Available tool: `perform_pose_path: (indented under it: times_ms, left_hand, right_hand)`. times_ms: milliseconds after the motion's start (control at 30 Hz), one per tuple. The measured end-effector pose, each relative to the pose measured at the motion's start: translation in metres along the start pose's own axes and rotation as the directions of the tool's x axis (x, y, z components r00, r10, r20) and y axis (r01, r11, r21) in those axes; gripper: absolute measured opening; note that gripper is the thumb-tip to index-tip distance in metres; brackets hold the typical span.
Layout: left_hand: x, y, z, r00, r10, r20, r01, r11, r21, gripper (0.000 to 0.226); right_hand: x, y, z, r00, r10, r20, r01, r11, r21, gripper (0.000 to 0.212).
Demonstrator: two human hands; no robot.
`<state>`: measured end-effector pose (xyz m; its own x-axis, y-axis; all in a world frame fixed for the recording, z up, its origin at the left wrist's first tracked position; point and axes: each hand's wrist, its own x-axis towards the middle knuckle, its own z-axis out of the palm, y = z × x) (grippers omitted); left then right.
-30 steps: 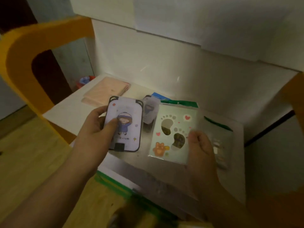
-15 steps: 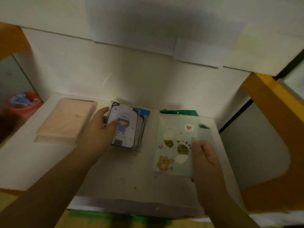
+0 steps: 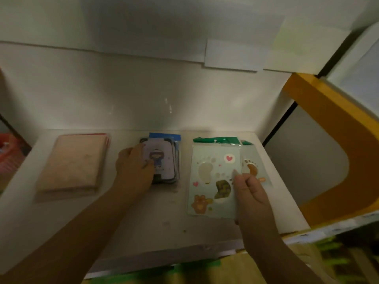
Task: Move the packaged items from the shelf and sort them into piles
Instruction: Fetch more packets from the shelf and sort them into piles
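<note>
A: Hands first; left hand (image 3: 134, 167) lies flat, fingers spread, on the cartoon-girl card packet (image 3: 162, 160), topmost of the middle pile (image 3: 176, 160); pressing rather than pinching, as far as the view shows; right hand (image 3: 249, 189) pinches the near right edge of the footprint sticker packet (image 3: 213, 181), thumb on top.

B: Which relation governs the next move?

A: The footprint packet's long axis runs away from the person, green header strip (image 3: 216, 140) at the far end; it sits partly over a second footprint packet (image 3: 253, 167), offset to the left; likely it needs sliding right to square up the pile; the right hand is nearer, already on it.

B: Materials?

A: Clear glossy film sleeves, flat, thin, probably slippery on each other; card packet has rounded corners, blue header behind it; the pink packet stack (image 3: 73, 165) at the left looks matte, softer, untouched; all three piles rest on the white shelf board (image 3: 143, 226), well apart.
</note>
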<state>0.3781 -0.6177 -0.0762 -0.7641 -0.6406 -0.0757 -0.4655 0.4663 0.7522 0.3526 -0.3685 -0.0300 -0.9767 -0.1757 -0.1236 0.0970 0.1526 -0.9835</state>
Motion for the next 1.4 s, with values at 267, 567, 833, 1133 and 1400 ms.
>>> perform_pose_path:
  times_ms: [267,567,833,1133,1400]
  left_hand:
    - [-0.012,0.01,-0.01,0.993,0.119,-0.011,-0.117,0.986,0.118,0.055]
    - [-0.036,0.03,-0.005,0.907,0.42,0.017,-0.418,0.898,0.136,0.062]
    - [-0.047,0.04,-0.001,0.86,0.508,0.047,-0.509,0.849,0.14,0.058]
    - [-0.052,0.044,-0.003,0.88,0.474,0.026,-0.471,0.864,0.177,0.063]
    - [-0.055,0.055,-0.001,0.833,0.549,0.075,-0.552,0.811,0.192,0.063]
  right_hand:
    - [0.0,0.006,-0.001,0.998,0.04,-0.054,-0.04,0.999,0.01,0.025]
    - [0.046,0.008,-0.051,0.975,0.038,-0.219,-0.071,0.987,-0.145,0.026]
    - [0.101,-0.001,-0.065,0.988,0.037,-0.149,-0.093,0.916,-0.391,0.023]
    - [0.113,0.011,-0.068,0.992,-0.04,-0.119,-0.073,0.584,-0.808,0.054]
    - [0.101,-0.005,-0.063,0.991,-0.079,-0.11,-0.085,0.266,-0.96,0.058]
